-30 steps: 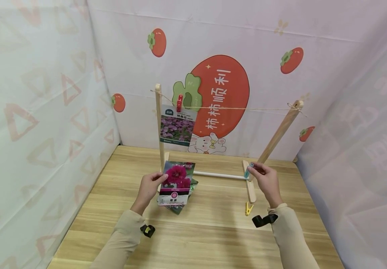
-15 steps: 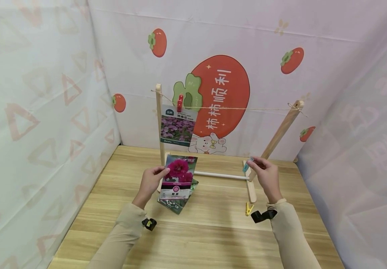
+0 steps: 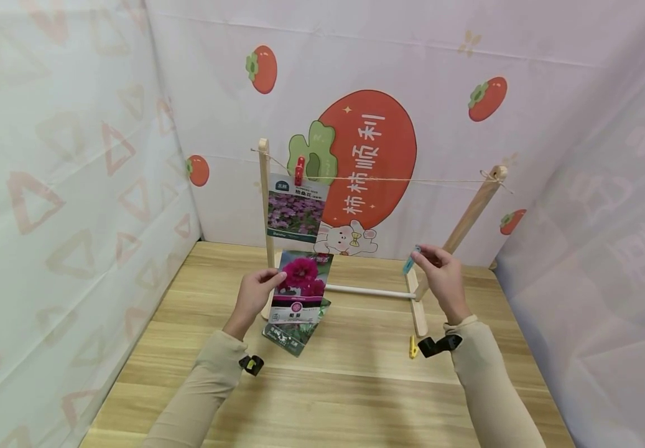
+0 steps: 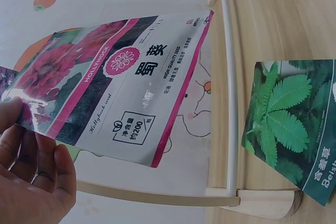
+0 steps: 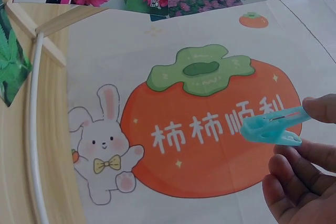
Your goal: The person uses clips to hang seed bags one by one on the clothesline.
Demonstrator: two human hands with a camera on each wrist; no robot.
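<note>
My left hand (image 3: pixel 256 297) pinches the left edge of a hollyhock seed packet (image 3: pixel 301 287) with magenta flowers, held up above the table. In the left wrist view the packet (image 4: pixel 115 82) tilts, its printed front in sight. On the table below lies another seed packet (image 4: pixel 286 119) with green leaves, partly covered in the head view. My right hand (image 3: pixel 444 280) pinches a light blue clothespin (image 3: pixel 410 261) between thumb and fingers, in front of the right post. A third packet (image 3: pixel 296 211), with purple flowers, hangs from the string (image 3: pixel 389 180) by a red clothespin (image 3: pixel 300 171).
The string runs between two wooden posts, the left post (image 3: pixel 266 205) upright and the right post (image 3: pixel 470 211) leaning outward in view. A white rod (image 3: pixel 369 291) joins their feet. A yellow clothespin (image 3: pixel 413 347) lies near the right foot. Printed cloth walls (image 3: pixel 221 112) surround the table.
Both hands have risen, the left lifting the hollyhock packet up and slightly right, the right raising the blue clothespin. More of the leafy packet below shows. The hanging packet stays put.
</note>
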